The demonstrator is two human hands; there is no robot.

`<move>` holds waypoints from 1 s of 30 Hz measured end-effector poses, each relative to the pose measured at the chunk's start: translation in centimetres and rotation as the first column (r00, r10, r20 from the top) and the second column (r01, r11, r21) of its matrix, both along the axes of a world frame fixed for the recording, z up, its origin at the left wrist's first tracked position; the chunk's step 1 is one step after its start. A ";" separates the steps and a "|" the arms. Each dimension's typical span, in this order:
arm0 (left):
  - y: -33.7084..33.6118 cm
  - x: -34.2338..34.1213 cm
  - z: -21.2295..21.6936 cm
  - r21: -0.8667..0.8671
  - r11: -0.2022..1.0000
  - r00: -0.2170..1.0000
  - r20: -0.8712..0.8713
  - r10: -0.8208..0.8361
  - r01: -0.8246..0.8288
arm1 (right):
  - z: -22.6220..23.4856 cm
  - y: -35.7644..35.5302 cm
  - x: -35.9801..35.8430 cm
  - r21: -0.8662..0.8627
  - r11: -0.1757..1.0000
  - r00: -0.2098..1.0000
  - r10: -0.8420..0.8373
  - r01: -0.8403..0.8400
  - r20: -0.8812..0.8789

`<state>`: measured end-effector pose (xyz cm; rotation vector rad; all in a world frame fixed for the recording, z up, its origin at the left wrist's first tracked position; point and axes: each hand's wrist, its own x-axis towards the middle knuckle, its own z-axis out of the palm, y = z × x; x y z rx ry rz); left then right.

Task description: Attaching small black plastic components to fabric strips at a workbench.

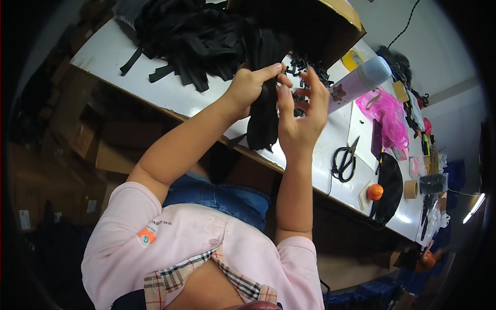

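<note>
Over the white table (103, 54); black strips (264, 116) in left hand (245, 91)

The bundle of black strips (264, 116) you hold looks like matt cloth, as does the rough, tangled pile of strips (191, 41) at far left. Your tabletop (111, 59) is smooth, white and glossy. To your right, the scissors (353, 147) have metal blades, the pink bag (391, 119) is thin, crinkled plastic, the sheet (363, 139) is paper, and the bottle (356, 85) looks smooth.
</note>
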<state>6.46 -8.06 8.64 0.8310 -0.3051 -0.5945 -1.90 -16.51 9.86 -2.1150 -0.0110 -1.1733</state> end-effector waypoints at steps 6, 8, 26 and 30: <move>0.9 -1.2 -1.1 -0.236 0.920 0.940 -0.058 -0.335 0.313 | -5.1 1.2 -2.5 0.599 0.719 0.812 0.553 -0.352 -0.186; 1.1 -1.7 -1.6 -0.193 0.932 0.949 -0.011 -0.315 0.307 | -5.5 1.4 -3.4 0.717 0.612 0.768 0.618 -0.335 -0.169; 4.5 -3.6 -2.8 0.174 0.947 0.897 0.311 -0.314 0.271 | -4.9 0.7 -4.0 0.911 0.367 0.504 0.832 -0.188 -0.231; 6.0 -4.0 -1.1 0.117 0.984 0.863 0.474 -0.176 0.136 | -3.5 -2.2 -3.2 0.648 0.694 0.402 0.715 -0.314 -0.572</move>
